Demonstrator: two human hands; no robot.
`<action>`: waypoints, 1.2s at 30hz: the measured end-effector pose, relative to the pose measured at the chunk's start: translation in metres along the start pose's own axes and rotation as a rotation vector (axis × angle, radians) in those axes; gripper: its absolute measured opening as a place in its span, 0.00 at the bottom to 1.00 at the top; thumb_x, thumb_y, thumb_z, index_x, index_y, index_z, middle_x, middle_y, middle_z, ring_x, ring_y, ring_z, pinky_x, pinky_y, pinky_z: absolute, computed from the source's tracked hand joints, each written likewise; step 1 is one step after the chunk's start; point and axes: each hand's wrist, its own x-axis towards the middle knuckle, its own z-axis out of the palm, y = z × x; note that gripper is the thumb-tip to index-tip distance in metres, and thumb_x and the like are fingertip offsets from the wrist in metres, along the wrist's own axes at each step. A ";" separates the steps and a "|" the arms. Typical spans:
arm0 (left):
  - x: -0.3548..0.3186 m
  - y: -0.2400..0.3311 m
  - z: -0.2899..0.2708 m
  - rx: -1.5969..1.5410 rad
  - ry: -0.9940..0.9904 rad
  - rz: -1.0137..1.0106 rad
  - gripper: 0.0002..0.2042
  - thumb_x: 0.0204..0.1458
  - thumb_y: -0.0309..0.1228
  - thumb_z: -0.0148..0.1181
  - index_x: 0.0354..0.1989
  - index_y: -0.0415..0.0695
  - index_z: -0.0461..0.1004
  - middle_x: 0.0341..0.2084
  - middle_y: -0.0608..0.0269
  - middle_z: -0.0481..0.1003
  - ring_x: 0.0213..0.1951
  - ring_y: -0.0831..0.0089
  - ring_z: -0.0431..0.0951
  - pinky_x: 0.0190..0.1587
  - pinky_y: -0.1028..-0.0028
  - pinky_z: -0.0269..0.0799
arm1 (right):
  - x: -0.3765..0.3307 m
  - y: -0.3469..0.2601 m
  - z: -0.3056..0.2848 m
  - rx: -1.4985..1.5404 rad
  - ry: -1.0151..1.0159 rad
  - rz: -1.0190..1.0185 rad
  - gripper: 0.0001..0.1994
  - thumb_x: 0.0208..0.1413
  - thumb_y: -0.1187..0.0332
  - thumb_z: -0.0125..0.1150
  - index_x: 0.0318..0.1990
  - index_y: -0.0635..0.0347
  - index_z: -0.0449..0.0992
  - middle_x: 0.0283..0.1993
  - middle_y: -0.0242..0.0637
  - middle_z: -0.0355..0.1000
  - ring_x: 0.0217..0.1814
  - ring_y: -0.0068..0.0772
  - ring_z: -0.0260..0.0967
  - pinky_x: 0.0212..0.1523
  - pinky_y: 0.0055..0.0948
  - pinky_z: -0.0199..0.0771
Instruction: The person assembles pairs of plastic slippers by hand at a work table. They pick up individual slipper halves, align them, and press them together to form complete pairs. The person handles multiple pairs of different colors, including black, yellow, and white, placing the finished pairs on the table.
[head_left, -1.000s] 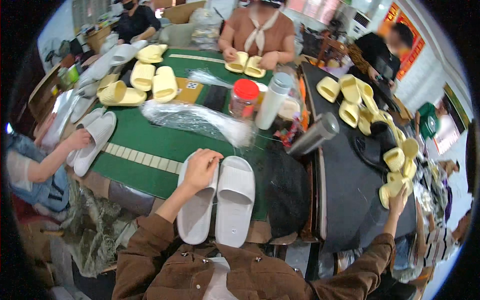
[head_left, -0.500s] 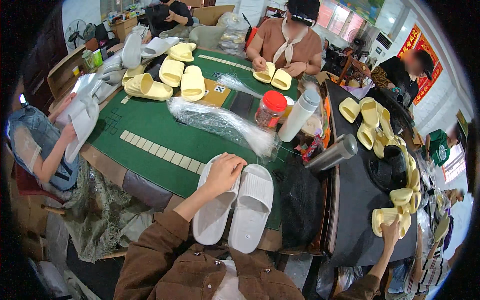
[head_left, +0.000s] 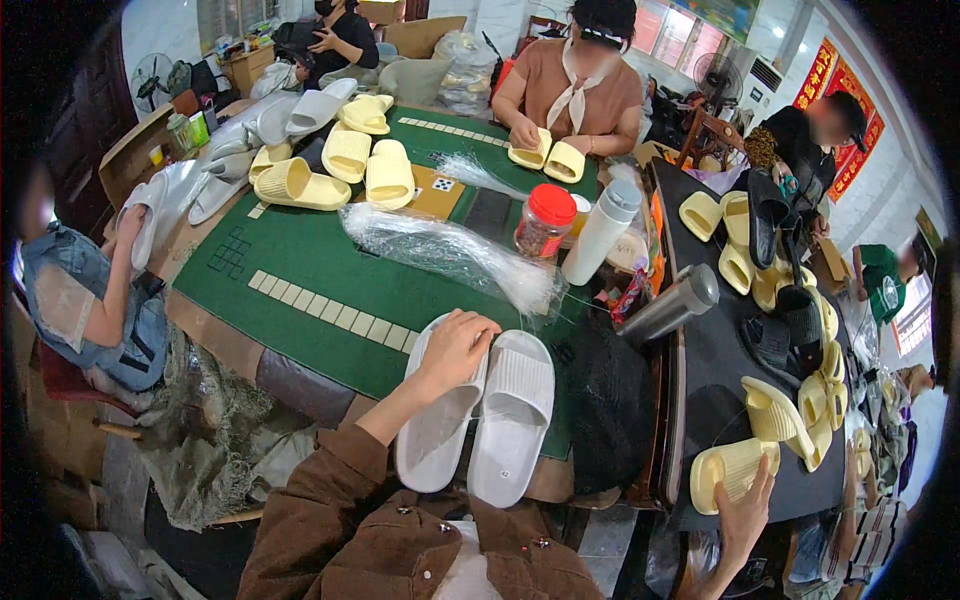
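- Left hand [head_left: 455,350] lies flat on the pair of white slippers [head_left: 478,410] at the near edge of the green bench [head_left: 300,270]; fingers [head_left: 470,325] spread, pressing, not gripping.
- Right hand [head_left: 742,510] reaches to a yellow slipper [head_left: 733,468] on the dark side bench [head_left: 720,360]; fingers loosely open, touching it.
- Step, judged: pairing slippers. Next calls for a bag from the clear plastic bags [head_left: 450,255].
- Red-lidded jar [head_left: 545,220]: contents unclear. White bottle [head_left: 600,230] and steel flask [head_left: 668,305]: closed.
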 end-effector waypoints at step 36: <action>-0.071 -0.138 -0.199 1.093 0.041 -0.243 0.10 0.47 0.24 0.54 0.37 0.39 0.77 0.41 0.50 0.73 0.44 0.52 0.73 0.47 0.57 0.70 | -0.003 0.013 0.014 0.083 0.135 -0.085 0.47 0.41 0.60 0.71 0.70 0.49 0.51 0.64 0.46 0.59 0.57 0.55 0.68 0.53 0.44 0.72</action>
